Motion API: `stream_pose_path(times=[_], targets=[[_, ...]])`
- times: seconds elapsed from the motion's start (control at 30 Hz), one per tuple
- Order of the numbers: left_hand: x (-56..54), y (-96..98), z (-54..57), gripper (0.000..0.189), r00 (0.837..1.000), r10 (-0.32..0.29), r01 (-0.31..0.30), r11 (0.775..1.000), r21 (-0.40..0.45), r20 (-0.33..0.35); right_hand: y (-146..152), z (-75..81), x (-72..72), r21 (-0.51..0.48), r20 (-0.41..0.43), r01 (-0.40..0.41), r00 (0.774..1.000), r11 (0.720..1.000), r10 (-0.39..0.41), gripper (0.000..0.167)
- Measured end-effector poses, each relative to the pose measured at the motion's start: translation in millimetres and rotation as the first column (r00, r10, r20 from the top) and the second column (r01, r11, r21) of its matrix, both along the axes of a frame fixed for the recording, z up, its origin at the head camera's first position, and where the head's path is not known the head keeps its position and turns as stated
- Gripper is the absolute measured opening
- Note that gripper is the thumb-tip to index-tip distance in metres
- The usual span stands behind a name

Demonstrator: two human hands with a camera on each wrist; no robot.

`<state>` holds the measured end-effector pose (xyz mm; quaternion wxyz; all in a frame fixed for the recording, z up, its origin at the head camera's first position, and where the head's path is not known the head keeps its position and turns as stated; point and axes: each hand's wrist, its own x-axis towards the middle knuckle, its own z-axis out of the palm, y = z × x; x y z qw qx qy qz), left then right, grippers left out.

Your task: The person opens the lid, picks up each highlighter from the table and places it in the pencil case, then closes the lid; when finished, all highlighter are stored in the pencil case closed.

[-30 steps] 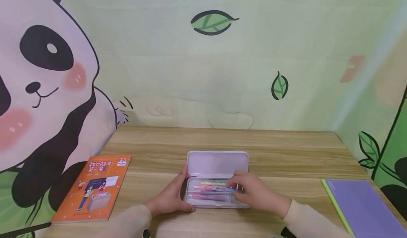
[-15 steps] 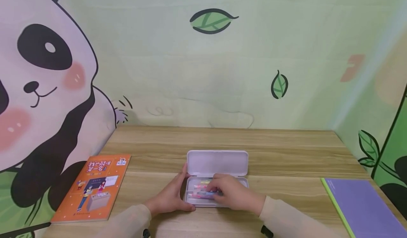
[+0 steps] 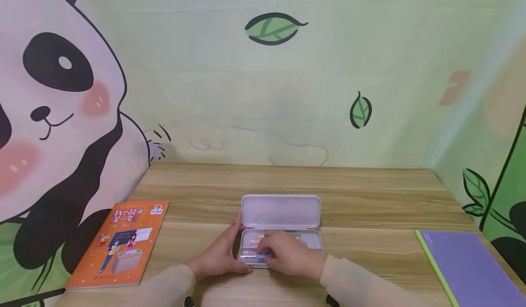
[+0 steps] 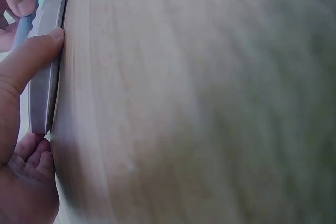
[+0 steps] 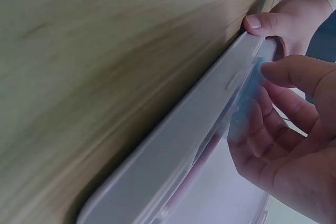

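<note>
A white pencil case point(image 3: 281, 211) lies open on the table, its lid tipped back. My left hand point(image 3: 219, 254) holds the case's left end; the thumb point(image 4: 39, 53) presses its front wall in the left wrist view. Inside the tray my right hand point(image 3: 289, 254) pinches a blue pen point(image 5: 247, 98), low over the front compartment. That pen also shows between fingertips in the left wrist view. Several pens lie in the tray, among them a pink-tipped one point(image 3: 255, 241); my right hand covers most of them. Whether the blue pen touches the tray floor I cannot tell.
An orange book point(image 3: 123, 243) lies at the table's left edge. On the right is a purple notebook point(image 3: 468, 263) with a green spine. Behind the wooden table point(image 3: 357, 193) stands a panda-printed backdrop point(image 3: 197, 70).
My right hand has moved left across the case with the blue pen, from its right side to the front-left part of the tray. The left hand keeps its place on the case.
</note>
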<state>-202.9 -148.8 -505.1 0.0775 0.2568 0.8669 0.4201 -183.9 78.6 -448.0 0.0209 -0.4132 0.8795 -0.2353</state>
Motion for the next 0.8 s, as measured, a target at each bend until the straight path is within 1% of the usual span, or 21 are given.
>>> stream_pose_path(times=[0.13,0.33,0.37,0.5,0.6,0.8], targets=[[0.9,0.4,0.2,0.138,1.0,-0.001,0.001,1.0,0.003,-0.003,5,1.1,1.3,-0.024,-0.004,0.012,1.0,1.0,-0.012,0.02],[-0.3,0.7,-0.8,0.139,1.0,0.007,-0.007,1.0,0.002,-0.011,24,5.9,5.3,-0.074,0.029,0.053,0.998,0.996,-0.051,0.026],[-0.6,0.8,-1.1,0.139,1.0,0.008,-0.008,1.0,0.001,-0.011,28,6.7,6.1,-0.089,0.03,0.053,0.998,0.995,-0.05,0.027],[-1.1,1.0,-1.8,0.14,1.0,0.015,-0.015,1.0,0.001,-0.008,49,11.0,12.2,-0.162,-0.024,0.02,0.999,0.987,-0.024,0.03],[-1.3,1.0,-2.3,0.14,1.0,0.02,-0.02,1.0,0.0,-0.003,64,13.9,17.3,-0.211,-0.045,0.001,0.999,0.977,-0.011,0.031],[-1.0,1.2,-2.8,0.141,1.0,0.025,-0.025,1.0,-0.006,0.005,92,15.5,26.5,-0.256,-0.034,0.02,0.999,0.966,-0.029,0.033]])
